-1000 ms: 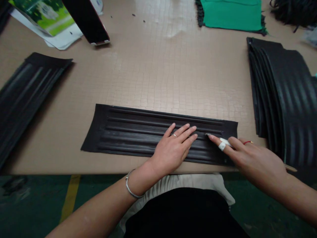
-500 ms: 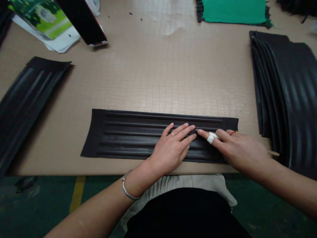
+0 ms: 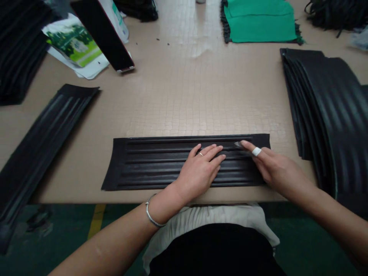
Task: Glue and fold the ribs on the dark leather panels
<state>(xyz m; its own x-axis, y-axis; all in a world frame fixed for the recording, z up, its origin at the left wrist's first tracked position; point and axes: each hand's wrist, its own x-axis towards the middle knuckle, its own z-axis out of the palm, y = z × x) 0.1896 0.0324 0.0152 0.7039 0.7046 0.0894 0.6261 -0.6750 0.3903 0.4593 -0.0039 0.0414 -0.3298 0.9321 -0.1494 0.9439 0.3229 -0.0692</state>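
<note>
Lying at your far left is a dark stack (image 3: 20, 50); nearer to you, a ribbed black strip (image 3: 48, 142) slants across the left side, its near end reaching past the table (image 3: 184, 96) edge; right of its far end sit a green-and-white packet (image 3: 79, 48) on white sheets, and a dark phone-like slab (image 3: 105, 40) leaning in front of it.

In the near middle, the ribbed black panel (image 3: 152, 163) lies flat, its ridges running left to right, its long near side just inside the table edge; your left hand (image 3: 198, 168) rests palm down on it, right of its middle, fingers extended and slightly spread, gripping nothing; the panel passes beneath that hand, with its longer part to the left and a shorter part to the right.

Just right of your left fingertips, and apart from them, a small pointed tool (image 3: 238, 144) has its tip at the panel's far ridges; your right hand (image 3: 276, 166), one finger wrapped in white tape (image 3: 257, 151), has its fingers closed around that tool, whose handle is hidden; this hand covers part of the panel's right end.

Beyond lies a green cloth (image 3: 258, 23); farthest right stands a stack of ribbed black pieces (image 3: 330, 111).
</note>
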